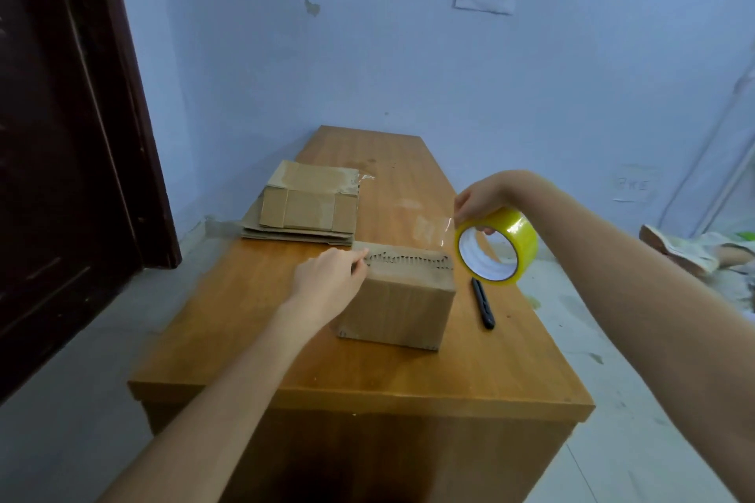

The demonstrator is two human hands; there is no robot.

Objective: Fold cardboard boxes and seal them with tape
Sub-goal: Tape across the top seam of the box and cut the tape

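Mid-frame, the left hand (331,278) pins the tape end on the small brown cardboard box (398,298), fingers curled; the right hand (478,202) grips the yellow tape roll (496,244), stretching film taut.

- Desk (367,372): wooden, orange-brown top, narrow and long, far end against the wall.
- Cardboard box (398,308): stands directly on the desk near the middle, folded up.
- Black utility knife (483,303): lies flat on the desk just beside the box, on its right.
- Flattened cardboard stack (294,236): lies at the desk's left edge, overhanging slightly.
- Taped box (312,196): rests on that stack.
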